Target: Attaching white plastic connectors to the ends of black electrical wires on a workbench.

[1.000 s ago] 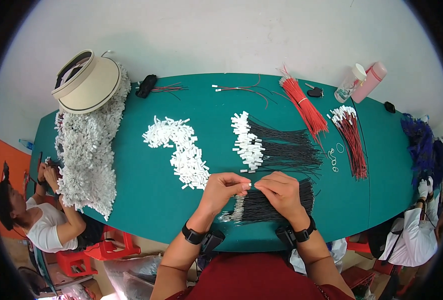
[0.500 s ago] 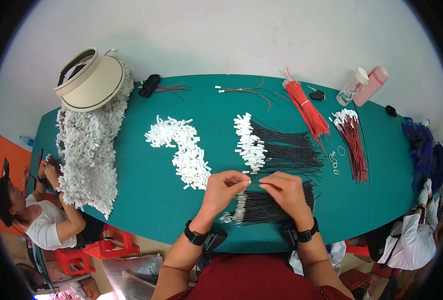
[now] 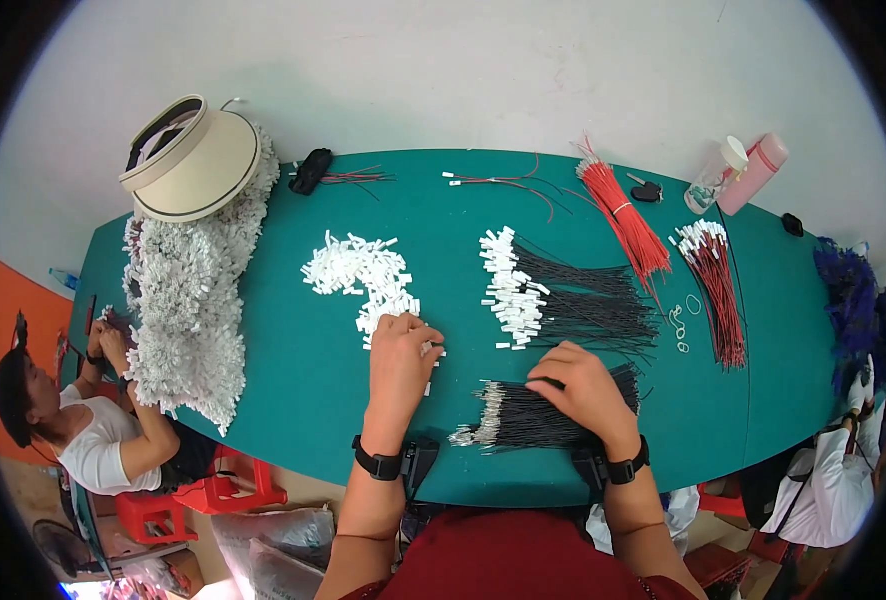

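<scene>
My left hand (image 3: 399,368) is at the near end of a pile of small white plastic connector housings (image 3: 358,266). Its fingers are bent and drawn together among the pieces; what lies between the fingertips is too small to make out. To the right, my right hand (image 3: 587,392) hovers over a bundle of black wires (image 3: 538,418) with bare metal terminals at their left ends. Its fingers are curled inward, and their tips are partly hidden. Beyond it lie black wires (image 3: 598,300) with white housings (image 3: 513,290) on their left ends.
A tall white heap of connectors (image 3: 188,320) carries a sun visor (image 3: 198,165) at left. Red wires (image 3: 625,220), dark red wires with white ends (image 3: 718,300), rubber bands (image 3: 679,325), keys (image 3: 646,190) and two bottles (image 3: 753,175) lie at right. Co-workers sit at both sides.
My left hand has moved left from the middle to the white housings. My right hand has stayed near the bare-terminal wires, and the two hands are now apart. The view has shifted slightly.
</scene>
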Demonstrator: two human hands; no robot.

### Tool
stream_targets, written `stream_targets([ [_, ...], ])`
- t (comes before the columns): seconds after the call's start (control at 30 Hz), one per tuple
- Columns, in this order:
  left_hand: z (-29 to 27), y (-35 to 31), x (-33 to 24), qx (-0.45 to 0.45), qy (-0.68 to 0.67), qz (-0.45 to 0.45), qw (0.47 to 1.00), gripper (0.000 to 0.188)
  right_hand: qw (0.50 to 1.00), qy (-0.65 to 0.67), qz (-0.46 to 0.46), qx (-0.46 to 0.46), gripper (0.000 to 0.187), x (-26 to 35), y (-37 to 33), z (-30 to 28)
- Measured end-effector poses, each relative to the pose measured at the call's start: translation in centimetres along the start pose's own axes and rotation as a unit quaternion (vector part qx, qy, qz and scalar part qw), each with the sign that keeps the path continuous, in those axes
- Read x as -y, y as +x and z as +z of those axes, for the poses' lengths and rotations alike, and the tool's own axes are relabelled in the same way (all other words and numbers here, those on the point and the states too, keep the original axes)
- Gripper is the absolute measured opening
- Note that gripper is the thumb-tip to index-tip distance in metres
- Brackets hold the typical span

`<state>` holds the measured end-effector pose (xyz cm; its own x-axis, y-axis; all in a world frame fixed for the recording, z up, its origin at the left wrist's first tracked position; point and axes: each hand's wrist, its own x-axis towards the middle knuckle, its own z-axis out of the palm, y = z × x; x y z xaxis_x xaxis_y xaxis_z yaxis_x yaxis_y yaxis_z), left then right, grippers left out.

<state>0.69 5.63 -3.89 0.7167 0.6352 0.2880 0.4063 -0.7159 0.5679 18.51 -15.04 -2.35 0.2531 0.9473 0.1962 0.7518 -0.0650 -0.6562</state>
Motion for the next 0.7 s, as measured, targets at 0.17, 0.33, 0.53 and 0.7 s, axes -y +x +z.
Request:
stream_targets([
  [0.17,-0.1,-0.1,-0.4,0.042,0.045,0.025,0.998,0.014,1.0,-0.02,-0.013,0.013,0.012,0.7,0.0,1.0],
  [0.33,0.1,0.0,-1.3,0.04,-0.071,-0.035,0.996,0.012,0.999,-0.005,-0.002,0.04,0.012,0.6,0.0,1.3],
  [0.53,1.3,-0.5,-2.4,0.08,-0.331,-0.107,0.934,0.011,0.996,0.087,0.001,0.013,0.01,0.6,0.0,0.9],
  [0.7,1.4,-0.6,-2.3,0.117,-0.446,-0.129,0.878,0.013,0.992,0.121,0.016,0.021,0.009,0.7,-0.1,0.9],
])
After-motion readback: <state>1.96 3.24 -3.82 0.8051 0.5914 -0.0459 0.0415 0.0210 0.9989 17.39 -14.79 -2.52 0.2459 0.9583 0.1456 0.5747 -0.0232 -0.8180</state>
